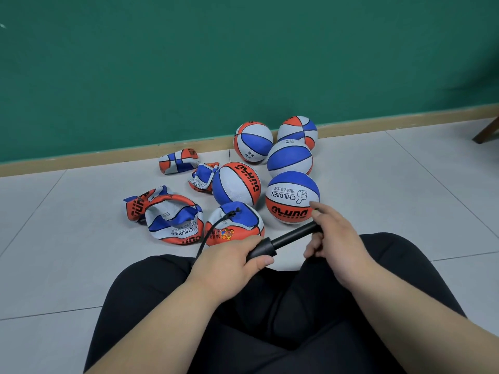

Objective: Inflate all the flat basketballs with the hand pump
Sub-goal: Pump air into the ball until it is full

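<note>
I hold a black hand pump (286, 240) over my lap. My left hand (232, 261) grips its barrel end, and my right hand (332, 233) grips the handle end. A thin black hose (216, 228) runs from the pump to the valve of a half-flat basketball (235, 224) just in front of my knees. Several flat red, white and blue basketballs lie to the left: a large one (172, 221), one near the wall (179, 161) and a crumpled one (202, 176). Several round, inflated balls sit behind, the nearest (291, 197) beside my right hand.
I sit on a grey tiled floor (67, 238) with my legs in black trousers (270, 306). A green wall with a tan skirting board (108, 155) runs behind the balls. A wooden furniture leg (487, 132) shows at the right edge.
</note>
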